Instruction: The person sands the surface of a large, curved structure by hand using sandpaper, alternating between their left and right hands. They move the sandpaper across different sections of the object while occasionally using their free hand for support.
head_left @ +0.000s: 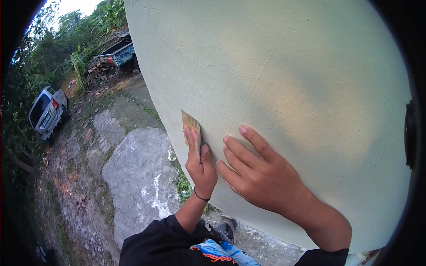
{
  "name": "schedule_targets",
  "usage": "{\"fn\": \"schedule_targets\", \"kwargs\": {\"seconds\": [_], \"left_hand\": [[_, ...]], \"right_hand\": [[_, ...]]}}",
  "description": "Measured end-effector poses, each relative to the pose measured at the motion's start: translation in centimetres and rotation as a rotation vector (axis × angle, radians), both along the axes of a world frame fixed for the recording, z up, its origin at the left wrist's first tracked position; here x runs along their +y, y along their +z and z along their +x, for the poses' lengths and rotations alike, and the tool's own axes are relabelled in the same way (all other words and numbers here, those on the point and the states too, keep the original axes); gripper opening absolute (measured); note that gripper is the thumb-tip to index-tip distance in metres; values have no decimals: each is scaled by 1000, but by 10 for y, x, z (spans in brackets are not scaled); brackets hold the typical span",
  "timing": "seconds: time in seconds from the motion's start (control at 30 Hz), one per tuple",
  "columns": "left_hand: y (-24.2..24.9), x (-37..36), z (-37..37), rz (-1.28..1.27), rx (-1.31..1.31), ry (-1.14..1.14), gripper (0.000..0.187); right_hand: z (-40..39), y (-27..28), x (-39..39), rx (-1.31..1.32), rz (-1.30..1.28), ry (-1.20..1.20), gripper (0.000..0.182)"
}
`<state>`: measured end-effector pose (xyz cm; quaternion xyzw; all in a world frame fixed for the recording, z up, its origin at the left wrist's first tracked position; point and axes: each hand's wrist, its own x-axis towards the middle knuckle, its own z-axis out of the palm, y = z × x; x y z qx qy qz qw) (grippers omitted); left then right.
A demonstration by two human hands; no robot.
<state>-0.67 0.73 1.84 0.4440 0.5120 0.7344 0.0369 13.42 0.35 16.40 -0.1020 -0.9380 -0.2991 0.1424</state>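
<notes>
A large pale, rough-textured wall [319, 66] fills the right of the head view. My left hand [200, 166], with a dark band at the wrist, grips a tan sheet [191, 123] with faint print, held upright by the wall's left edge. Its fingers lie over the sheet and the thumb is on the near side; the sheet's lower part is partly hidden by the hand. To the right, my right hand [262, 175] rests on the wall with its fingers spread and nothing in it.
A silver car [48, 111] stands at the far left, and a blue truck bed [119, 54] at the upper left near piled wood. Rough ground with a concrete patch [137, 164] runs along the wall. My shoe [226, 228] shows at the bottom.
</notes>
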Motion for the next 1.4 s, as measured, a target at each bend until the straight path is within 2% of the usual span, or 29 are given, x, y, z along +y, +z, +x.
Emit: {"fn": "schedule_targets", "kwargs": {"seconds": [0.03,0.1,0.23,0.37,0.43,0.47,0.5,0.57,0.7,0.73,0.77,0.83,0.87,0.9,0.97,1.03,1.07,1.2,1.27,1.37,1.4], "left_hand": [[-8,-10,6,18,141,-15,44],[-18,-16,8,-8,193,-78,43],[-4,14,-24,36,89,35,41],[4,18,-25,-67,-254,-12,41],[-1,4,-2,65,64,40,42],[-9,-8,8,27,84,-35,44],[-14,-16,12,19,224,-54,43],[-22,-17,10,-21,216,-64,42],[-1,9,-19,30,53,12,43],[1,11,-22,-1,-96,-32,43],[2,9,-16,7,-119,-33,42],[4,6,-4,24,-166,-34,42],[-1,-2,5,30,-37,-26,42],[-6,-10,12,32,90,-19,42],[-13,-13,13,25,116,-61,42],[-9,-6,0,20,85,-30,41],[-3,1,-8,38,-30,-44,42],[5,17,-30,-36,-209,-32,42],[8,7,-9,62,-75,11,42],[-22,-19,17,-1,182,-63,45],[-23,-20,17,-7,195,-72,43]], "right_hand": [[0,0,0,2,-11,-11,14],[-2,-1,0,-1,-20,-19,15],[-1,-1,0,-8,-16,-9,17],[-1,-1,-1,-21,-35,-13,18],[-2,-2,0,-18,-23,-12,18],[-1,-2,0,-16,-7,-14,18],[-2,-3,0,-18,-11,-8,18],[-2,-4,0,-2,-36,-27,18],[-4,-5,-1,-13,-29,-26,19],[-5,-6,-1,44,-50,5,12],[-5,-6,0,102,-69,34,12],[-4,-4,-1,48,-41,4,12],[-4,-4,-1,-5,-18,-24,20],[-4,-4,-2,-4,-15,-26,20],[-3,-5,-1,9,-30,-23,21],[-3,-5,-1,-1,-33,-26,21],[-3,-5,-1,-10,-40,-26,21],[-2,-5,-2,-17,-51,-21,23],[-3,-6,-2,-16,-55,-25,23],[-3,-7,-2,-13,-58,-31,23],[-3,-7,-1,-16,-60,-30,23]]}}
